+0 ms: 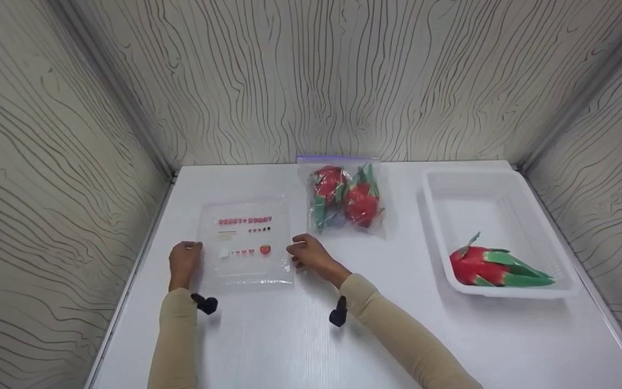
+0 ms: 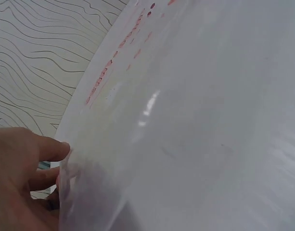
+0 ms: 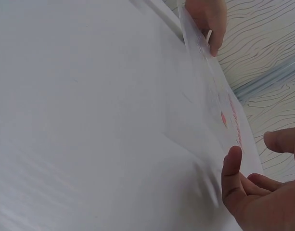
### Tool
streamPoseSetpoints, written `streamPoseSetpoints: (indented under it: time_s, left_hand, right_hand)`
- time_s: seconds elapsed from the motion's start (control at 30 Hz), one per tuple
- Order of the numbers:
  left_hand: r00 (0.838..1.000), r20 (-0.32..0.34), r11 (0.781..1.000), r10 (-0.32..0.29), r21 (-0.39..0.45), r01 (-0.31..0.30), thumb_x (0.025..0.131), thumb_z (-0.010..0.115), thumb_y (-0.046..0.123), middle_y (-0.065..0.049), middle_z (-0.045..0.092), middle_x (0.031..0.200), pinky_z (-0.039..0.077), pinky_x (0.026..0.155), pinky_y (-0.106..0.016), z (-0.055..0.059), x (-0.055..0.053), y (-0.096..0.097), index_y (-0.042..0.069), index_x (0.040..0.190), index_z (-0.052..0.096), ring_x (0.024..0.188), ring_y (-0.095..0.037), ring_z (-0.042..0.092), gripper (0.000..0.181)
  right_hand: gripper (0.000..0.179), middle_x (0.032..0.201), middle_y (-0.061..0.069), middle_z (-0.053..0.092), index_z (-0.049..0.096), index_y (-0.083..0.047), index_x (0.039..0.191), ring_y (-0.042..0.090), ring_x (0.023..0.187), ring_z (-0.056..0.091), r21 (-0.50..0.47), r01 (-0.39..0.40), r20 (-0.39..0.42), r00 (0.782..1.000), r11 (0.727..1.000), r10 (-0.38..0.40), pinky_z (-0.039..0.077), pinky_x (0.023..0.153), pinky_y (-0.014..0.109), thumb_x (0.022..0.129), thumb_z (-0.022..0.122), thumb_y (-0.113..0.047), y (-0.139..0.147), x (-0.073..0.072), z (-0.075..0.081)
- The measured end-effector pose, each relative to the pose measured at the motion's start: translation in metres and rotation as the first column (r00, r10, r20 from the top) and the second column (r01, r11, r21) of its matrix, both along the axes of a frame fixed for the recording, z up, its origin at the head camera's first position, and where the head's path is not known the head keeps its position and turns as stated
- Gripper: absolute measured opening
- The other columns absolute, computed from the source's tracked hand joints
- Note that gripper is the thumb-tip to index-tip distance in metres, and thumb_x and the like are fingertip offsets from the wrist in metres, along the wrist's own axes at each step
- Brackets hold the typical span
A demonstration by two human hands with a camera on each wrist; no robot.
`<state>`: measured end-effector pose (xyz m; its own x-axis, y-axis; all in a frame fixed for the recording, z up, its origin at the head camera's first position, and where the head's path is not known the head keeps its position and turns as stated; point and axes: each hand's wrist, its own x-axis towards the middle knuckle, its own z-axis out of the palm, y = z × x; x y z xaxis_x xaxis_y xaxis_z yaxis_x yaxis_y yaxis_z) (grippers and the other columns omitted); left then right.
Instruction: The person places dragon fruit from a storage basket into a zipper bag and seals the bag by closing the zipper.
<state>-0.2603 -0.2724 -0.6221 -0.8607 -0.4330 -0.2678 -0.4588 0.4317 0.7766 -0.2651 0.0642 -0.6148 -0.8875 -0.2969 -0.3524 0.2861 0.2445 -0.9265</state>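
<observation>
A clear plastic bag (image 1: 249, 270) with red printed lettering and small strawberry pictures lies toward the left of the white table. My left hand (image 1: 184, 263) pinches the bag's left edge between thumb and fingers, and in the left wrist view that edge rises slightly off the surface. By the bag's right edge is my right hand (image 1: 315, 257). Its thumb and fingers stand apart in the right wrist view, with nothing held between them. Behind the right hand lies a zip bag (image 1: 338, 160) with a purple strip, holding two red dragon fruits (image 1: 362, 205) with green leaves.
At the right stands a white plastic basket (image 1: 435, 216) with another dragon fruit (image 1: 484, 265) near its front wall. Wood-grain panels (image 1: 300, 81) enclose the table (image 1: 268, 340) at the back and both sides.
</observation>
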Motion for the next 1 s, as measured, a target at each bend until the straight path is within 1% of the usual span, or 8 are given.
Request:
streamPoseSetpoints:
  time_s: [0.1,0.17,0.3,0.4,0.47,0.6,0.77,1.0]
  left_hand:
    - [1.000,-0.016,1.000,-0.002,0.002,0.002,0.105,0.050,0.023,-0.034,0.061,0.133,0.052,0.106,-0.054,-0.0009,0.0001,0.0020,-0.013,0.133,0.058,0.122,-0.045,0.061,0.046]
    - [1.000,-0.023,1.000,-0.017,-0.001,0.017,0.105,0.049,0.022,-0.032,0.062,0.131,0.053,0.102,-0.051,-0.0017,-0.0006,0.0023,-0.012,0.132,0.057,0.118,-0.041,0.062,0.045]
    - [0.998,-0.033,0.999,-0.047,0.005,0.047,0.104,0.050,0.020,-0.028,0.066,0.125,0.054,0.088,-0.037,-0.0041,-0.0021,0.0034,-0.009,0.130,0.057,0.106,-0.032,0.065,0.040]
    - [0.998,-0.028,0.998,-0.049,0.035,0.050,0.104,0.051,0.019,-0.024,0.067,0.117,0.051,0.075,-0.027,-0.0051,-0.0031,0.0038,-0.008,0.130,0.057,0.095,-0.024,0.066,0.038]
    - [0.999,-0.025,0.997,-0.049,0.052,0.050,0.104,0.052,0.018,-0.022,0.067,0.114,0.049,0.072,-0.024,-0.0047,-0.0036,0.0034,-0.008,0.130,0.056,0.093,-0.021,0.065,0.037]
    - [0.998,-0.026,0.996,-0.050,0.075,0.052,0.105,0.052,0.019,-0.020,0.069,0.113,0.047,0.071,-0.023,-0.0043,-0.0049,0.0028,-0.008,0.132,0.055,0.092,-0.018,0.064,0.039]
    - [0.998,-0.050,0.993,-0.045,0.105,0.050,0.106,0.051,0.019,-0.017,0.074,0.108,0.048,0.069,-0.023,-0.0043,-0.0058,0.0029,-0.008,0.131,0.054,0.083,-0.012,0.063,0.037]
    - [0.998,-0.058,0.990,-0.037,0.130,0.045,0.105,0.051,0.018,-0.014,0.074,0.104,0.048,0.068,-0.022,-0.0037,-0.0052,0.0054,-0.007,0.131,0.054,0.081,-0.012,0.062,0.036]
  right_hand:
    - [0.052,0.127,0.019,0.069,0.049,0.003,0.146,0.020,0.096,0.068,0.024,0.005,-0.010,1.000,1.000,-0.004,0.060,0.078,0.031,0.105,0.065,-0.025,0.0004,-0.0001,-0.0009]
    - [0.052,0.122,0.018,0.070,0.050,0.004,0.146,0.017,0.091,0.067,0.034,0.008,-0.023,1.000,0.999,-0.008,0.058,0.074,0.029,0.105,0.065,-0.024,0.0000,0.0000,-0.0016]
    - [0.050,0.114,0.016,0.072,0.052,0.005,0.143,0.014,0.084,0.066,0.046,0.018,-0.042,0.999,0.999,-0.016,0.055,0.070,0.026,0.104,0.067,-0.022,-0.0020,0.0005,-0.0031]
    - [0.048,0.111,0.014,0.071,0.053,0.006,0.142,0.013,0.082,0.065,0.039,0.024,-0.041,0.999,0.999,-0.022,0.055,0.070,0.025,0.104,0.066,-0.020,-0.0031,0.0010,-0.0036]
    - [0.046,0.109,0.013,0.070,0.053,0.005,0.143,0.013,0.082,0.064,0.032,0.023,-0.038,0.999,0.999,-0.022,0.055,0.071,0.025,0.105,0.065,-0.019,-0.0032,0.0013,-0.0034]
    - [0.045,0.106,0.011,0.068,0.053,0.001,0.144,0.013,0.082,0.063,0.020,0.019,-0.040,0.999,1.000,-0.019,0.056,0.071,0.025,0.105,0.065,-0.015,-0.0026,0.0009,-0.0032]
    - [0.043,0.103,0.008,0.067,0.053,-0.003,0.146,0.013,0.083,0.063,0.020,0.018,-0.055,0.998,1.000,-0.017,0.056,0.072,0.025,0.105,0.064,-0.014,-0.0010,-0.0012,-0.0030]
    - [0.043,0.101,0.008,0.066,0.055,-0.001,0.145,0.013,0.080,0.064,-0.013,0.028,-0.089,0.996,1.000,-0.029,0.059,0.073,0.028,0.104,0.065,-0.009,0.0022,-0.0028,-0.0031]
